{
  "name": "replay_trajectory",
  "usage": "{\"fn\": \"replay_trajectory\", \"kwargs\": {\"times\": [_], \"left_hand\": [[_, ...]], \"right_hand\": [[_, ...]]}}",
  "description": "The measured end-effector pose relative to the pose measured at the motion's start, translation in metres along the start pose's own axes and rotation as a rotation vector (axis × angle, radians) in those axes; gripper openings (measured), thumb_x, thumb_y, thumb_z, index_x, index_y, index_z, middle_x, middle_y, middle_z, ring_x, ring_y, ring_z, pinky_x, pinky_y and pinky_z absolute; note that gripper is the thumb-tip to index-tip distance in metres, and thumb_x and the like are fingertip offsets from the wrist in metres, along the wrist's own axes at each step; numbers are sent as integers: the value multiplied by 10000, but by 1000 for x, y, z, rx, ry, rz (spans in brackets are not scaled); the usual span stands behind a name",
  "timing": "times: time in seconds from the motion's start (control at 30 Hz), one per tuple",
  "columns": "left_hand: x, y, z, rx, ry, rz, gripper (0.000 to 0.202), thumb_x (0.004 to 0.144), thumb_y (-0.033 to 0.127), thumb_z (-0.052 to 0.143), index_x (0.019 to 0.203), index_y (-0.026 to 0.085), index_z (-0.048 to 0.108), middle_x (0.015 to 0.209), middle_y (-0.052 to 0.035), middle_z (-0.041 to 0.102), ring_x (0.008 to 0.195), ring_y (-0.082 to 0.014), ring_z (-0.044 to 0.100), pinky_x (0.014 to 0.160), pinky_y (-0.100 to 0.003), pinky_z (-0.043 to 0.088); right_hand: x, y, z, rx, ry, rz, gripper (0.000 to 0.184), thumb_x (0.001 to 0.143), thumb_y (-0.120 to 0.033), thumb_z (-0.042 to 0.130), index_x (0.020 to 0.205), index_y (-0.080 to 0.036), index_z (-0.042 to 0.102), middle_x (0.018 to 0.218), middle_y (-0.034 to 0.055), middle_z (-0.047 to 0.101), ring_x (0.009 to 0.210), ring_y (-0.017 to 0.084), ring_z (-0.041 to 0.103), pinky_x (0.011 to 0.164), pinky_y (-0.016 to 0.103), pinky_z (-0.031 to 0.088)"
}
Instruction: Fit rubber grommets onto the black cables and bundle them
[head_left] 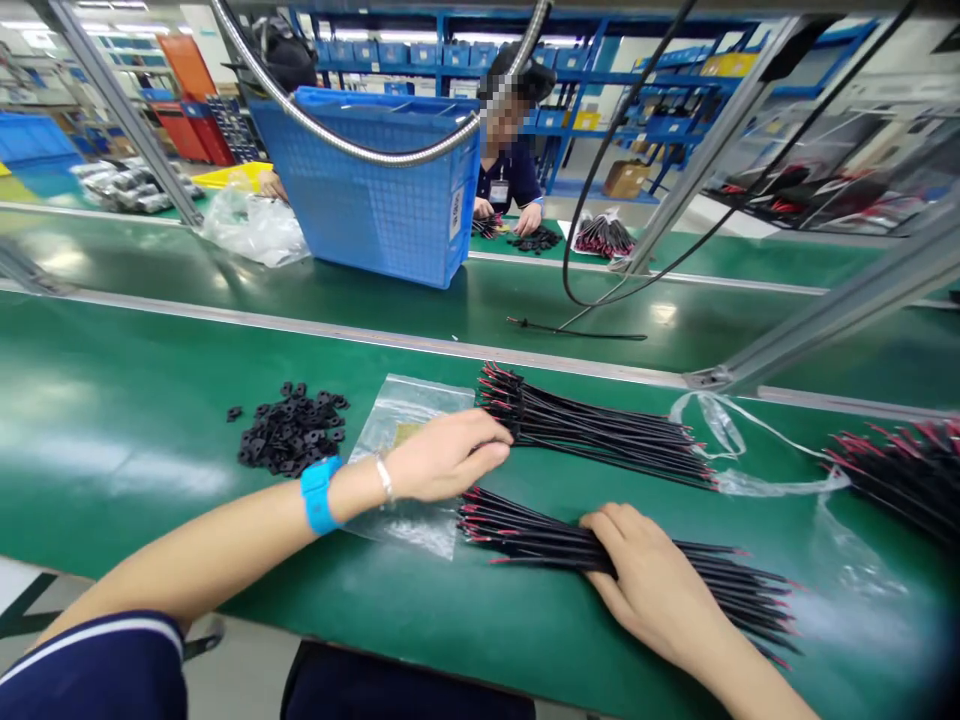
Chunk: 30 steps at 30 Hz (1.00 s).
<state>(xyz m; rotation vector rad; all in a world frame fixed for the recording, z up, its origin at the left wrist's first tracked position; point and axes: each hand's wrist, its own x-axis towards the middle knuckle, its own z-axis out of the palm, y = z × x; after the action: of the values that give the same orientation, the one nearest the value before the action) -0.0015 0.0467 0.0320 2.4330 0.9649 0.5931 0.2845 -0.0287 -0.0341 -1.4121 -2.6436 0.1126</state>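
My left hand [450,455], with a blue wrist strap, is closed in a pinch at the left end of the upper bundle of black cables [600,425]. A black cable at the bundle's near edge runs from its fingertips, which hide the cable's end. Small black parts sit on that bundle's left end. Below it, my right hand [649,575] is wrapped over the lower bundle of black cables [536,532], whose tips are red. A pile of small black plastic parts [292,430] lies left of my left hand. Under that forearm is a clear plastic bag [420,395].
More red-tipped cables [900,470] lie at the right edge, beside loose plastic wrapping [780,480]. A metal rail [375,338] crosses behind the bundles. Beyond it stand a blue crate [375,190] and a black cord [577,330]. Across the bench a co-worker [510,180] handles similar parts.
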Motion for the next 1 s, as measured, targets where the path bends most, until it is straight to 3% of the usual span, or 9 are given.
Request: {"fn": "replay_trajectory", "kwargs": {"times": [0.13,0.27,0.37,0.5,0.6,0.7,0.8,0.9,1.0], "left_hand": [[-41,-2,4,-100,-83,-117,368,1000,349,349,1197,157,593,1161,-97,671,1078,-204,607,955,-334,459],[-43,-3,13,-128,-185,-69,362,1001,332,340,1138,170,633,1075,-86,699,991,-208,637,898,-327,475],[-39,-3,11,-127,-206,-38,333,993,311,367,1115,174,644,1051,-82,701,971,-203,642,884,-314,476],[-47,-12,-19,-33,-160,-82,313,975,310,416,1175,183,620,1146,-79,675,1062,-201,617,944,-314,454],[-70,-33,-58,160,-68,-284,360,957,357,438,1236,190,593,1219,-84,658,1100,-225,608,945,-340,454],[-99,-62,-93,342,-45,-585,355,895,354,508,1191,208,640,1159,-71,697,1015,-245,649,868,-338,483],[-119,-89,-110,482,-44,-744,313,826,301,562,1091,224,708,1052,-64,730,970,-263,656,853,-334,479],[-119,-108,-107,515,-36,-744,291,814,310,579,1050,234,732,1023,-66,729,991,-260,636,913,-336,454],[-109,-118,-94,515,-11,-731,303,834,347,563,1042,212,737,999,-94,710,978,-265,620,935,-361,442]], "right_hand": [[3,3,-4,47,-81,29,153,871,-281,557,987,-180,552,955,95,558,875,265,536,784,427,464],[17,-11,-27,109,-172,40,530,769,-420,729,1205,-205,519,1112,102,558,1022,292,540,883,434,448],[41,-24,-46,194,-307,11,389,802,-332,709,1144,-231,555,1084,60,582,1013,249,554,873,373,442],[75,-29,-59,265,-451,-65,42,856,-196,596,874,-233,590,894,-4,603,822,174,571,742,296,426],[86,-26,-60,235,-477,-108,117,835,-144,552,745,-219,545,783,-12,588,740,164,557,672,285,406],[82,-22,-58,270,-427,-140,128,889,-196,486,767,-227,512,737,-19,585,667,153,553,620,278,420],[78,-20,-47,369,-234,-124,174,981,-317,385,925,-244,532,774,-21,639,642,141,602,595,262,477],[81,-17,-26,337,-39,-103,269,992,-360,383,1168,-257,558,997,5,718,813,167,699,680,275,557],[88,-14,-5,248,12,-129,318,988,-385,416,1251,-315,581,1128,-29,707,934,190,709,755,310,591]]}}
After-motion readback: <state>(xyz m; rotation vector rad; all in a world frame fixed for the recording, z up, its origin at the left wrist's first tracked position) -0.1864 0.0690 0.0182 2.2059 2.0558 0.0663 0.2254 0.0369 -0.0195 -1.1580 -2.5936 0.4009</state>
